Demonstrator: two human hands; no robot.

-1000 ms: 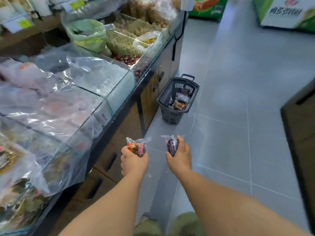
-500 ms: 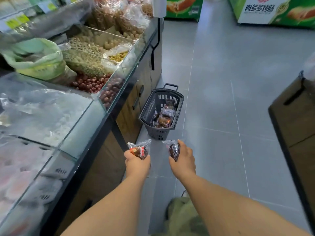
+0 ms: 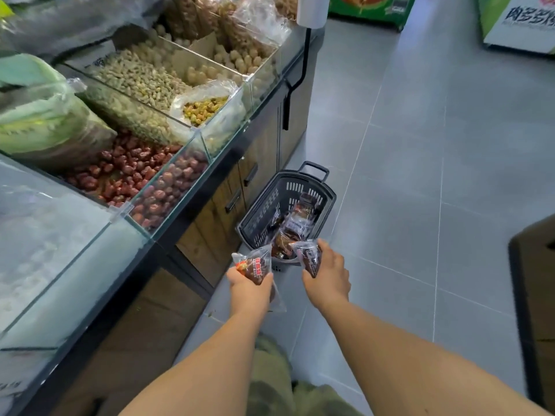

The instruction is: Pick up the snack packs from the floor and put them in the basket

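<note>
A dark plastic basket (image 3: 264,208) stands on the grey floor against the counter, with several snack packs (image 3: 297,223) lying inside it. My left hand (image 3: 249,288) grips a clear snack pack with a red label (image 3: 255,264). My right hand (image 3: 329,273) grips a dark snack pack (image 3: 309,255). Both hands are held just short of the basket's near rim, with the packs overlapping that rim in the view.
A glass-fronted counter (image 3: 192,187) with bins of red dates (image 3: 120,172) and nuts (image 3: 141,82) runs along the left. A dark wooden cabinet (image 3: 534,310) stands at the right edge. Green display units (image 3: 516,22) sit at the far end of the tiled aisle.
I have walked closer to the basket, which now sits right in front of my hands. Both hands still hold their packs.
</note>
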